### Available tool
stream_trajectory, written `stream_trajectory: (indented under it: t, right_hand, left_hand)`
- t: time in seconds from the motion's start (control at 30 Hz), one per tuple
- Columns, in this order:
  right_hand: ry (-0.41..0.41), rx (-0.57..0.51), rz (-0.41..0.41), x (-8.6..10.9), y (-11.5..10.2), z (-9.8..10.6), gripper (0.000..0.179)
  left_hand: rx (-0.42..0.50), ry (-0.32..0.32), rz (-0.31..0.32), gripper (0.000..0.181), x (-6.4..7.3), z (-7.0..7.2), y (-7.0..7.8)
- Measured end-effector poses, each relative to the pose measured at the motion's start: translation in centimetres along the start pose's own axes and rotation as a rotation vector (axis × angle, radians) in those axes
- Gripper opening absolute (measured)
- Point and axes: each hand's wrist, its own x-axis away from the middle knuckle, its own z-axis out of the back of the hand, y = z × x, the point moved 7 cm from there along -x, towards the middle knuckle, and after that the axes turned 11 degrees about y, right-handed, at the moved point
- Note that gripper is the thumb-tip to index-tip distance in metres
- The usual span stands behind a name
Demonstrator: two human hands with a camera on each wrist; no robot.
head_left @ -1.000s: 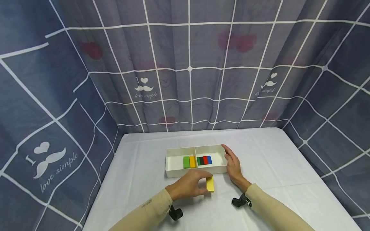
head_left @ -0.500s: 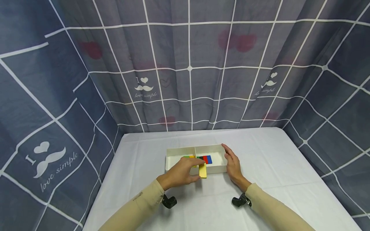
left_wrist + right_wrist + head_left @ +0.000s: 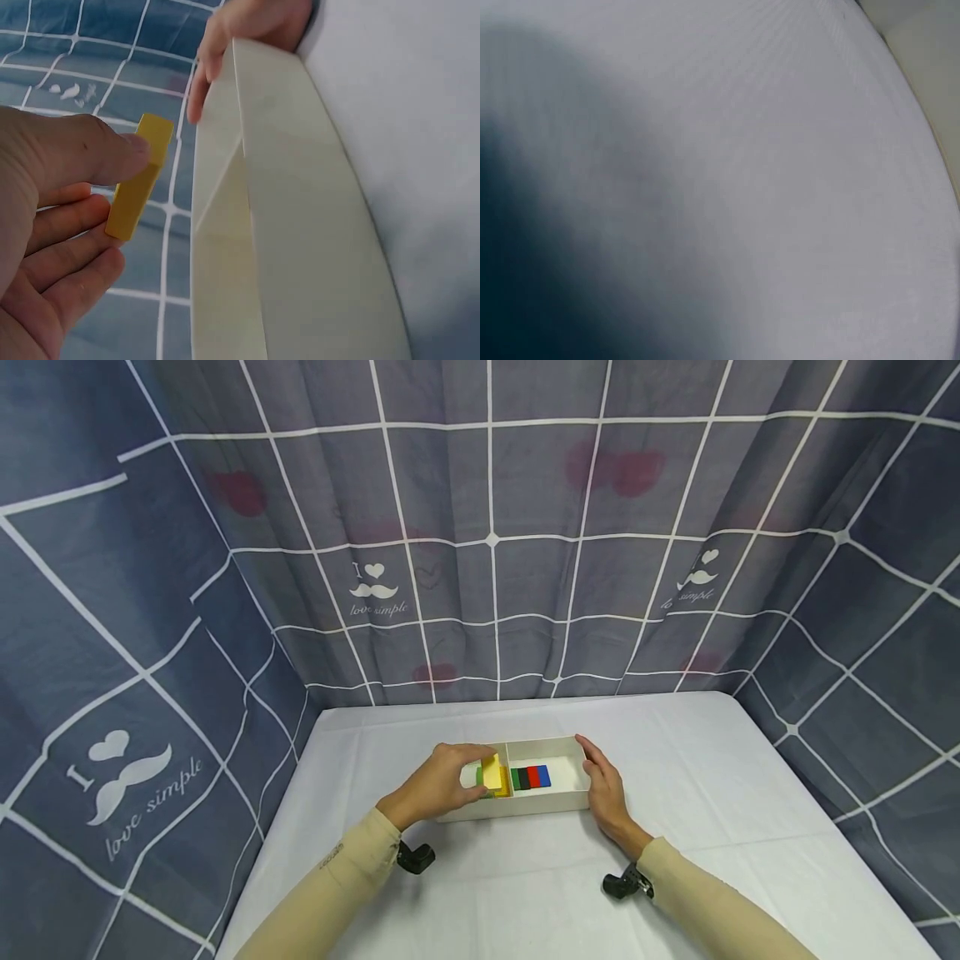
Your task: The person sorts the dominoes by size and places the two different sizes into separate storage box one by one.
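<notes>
My left hand (image 3: 435,781) pinches a flat yellow block (image 3: 491,772) between thumb and fingers, over the left compartment of a white divided box (image 3: 547,804). In the left wrist view the thumb presses the face of the yellow block (image 3: 135,187), beside the box wall (image 3: 300,195). Under it in the head view, a yellow-orange block (image 3: 505,783) and a mostly hidden green block lie in that compartment. Small green, black, red and blue blocks (image 3: 543,775) sit in a row right of the divider. My right hand (image 3: 609,793) grips the box's right end.
A white cloth (image 3: 487,902) covers the table under the box. Dark grid-patterned curtains (image 3: 450,577) surround its back and sides. The right wrist view shows mostly white cloth (image 3: 817,187) and a dark blurred patch at lower left.
My left hand has carried the yellow block from in front of the box up and leftward, over the left compartment. The right hand keeps its place on the box.
</notes>
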Motion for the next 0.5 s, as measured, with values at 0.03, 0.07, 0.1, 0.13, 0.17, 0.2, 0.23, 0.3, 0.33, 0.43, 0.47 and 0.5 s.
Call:
stream_trajectory:
  t: [0.03, 0.07, 0.1, 0.13, 0.17, 0.2, 0.23, 0.3, 0.33, 0.43, 0.47, 0.5]
  right_hand:
    - [-0.002, -0.005, 0.000, 0.1, -0.6, 0.0, 0.052]
    - [-0.007, -0.001, 0.009, 0.3, -1.2, 0.1, 0.052]
    - [-0.012, 0.001, 0.016, 0.4, -1.9, 0.1, 0.052]
    - [-0.011, 0.005, 0.018, 0.4, -1.8, 0.1, 0.052]
    - [-0.012, 0.013, 0.021, 0.3, -1.8, 0.0, 0.052]
    - [-0.014, 0.016, 0.022, 0.3, -1.5, 0.1, 0.051]
    - [-0.013, 0.018, 0.024, 0.2, -1.1, 0.1, 0.051]
    - [-0.009, 0.014, 0.015, -0.1, 0.1, 0.1, 0.051]
    - [-0.007, 0.008, 0.009, -0.2, 0.8, 0.2, 0.051]
    - [-0.011, -0.008, 0.010, -0.2, 0.7, 0.2, 0.051]
    - [-0.013, -0.009, 0.012, -0.2, 0.7, 0.2, 0.051]
    - [-0.015, -0.011, 0.013, -0.2, 0.7, 0.2, 0.051]
  left_hand:
    - [0.001, 0.000, 0.007, 0.061, 0.0, 0.1, -0.3]
    - [0.003, -0.002, 0.015, 0.061, 0.0, 0.2, -0.5]
    - [0.004, -0.003, 0.020, 0.061, 0.0, 0.3, -0.8]
    - [0.000, -0.006, 0.023, 0.061, 0.0, 0.4, -1.0]
    - [-0.007, -0.008, 0.026, 0.061, 0.0, 0.4, -1.2]
    - [-0.017, -0.011, 0.027, 0.061, 0.0, 0.5, -1.5]
    - [-0.022, -0.015, 0.031, 0.061, 0.0, 0.5, -1.7]
    - [-0.031, -0.023, 0.037, 0.061, 0.0, 0.5, -2.1]
    - [-0.031, -0.028, 0.042, 0.061, 0.0, 0.5, -2.3]
    - [-0.029, -0.039, 0.055, 0.061, 0.1, 0.4, -3.0]
    - [-0.034, -0.043, 0.059, 0.061, 0.1, 0.4, -3.2]
    - [-0.037, -0.047, 0.063, 0.061, 0.1, 0.3, -3.4]
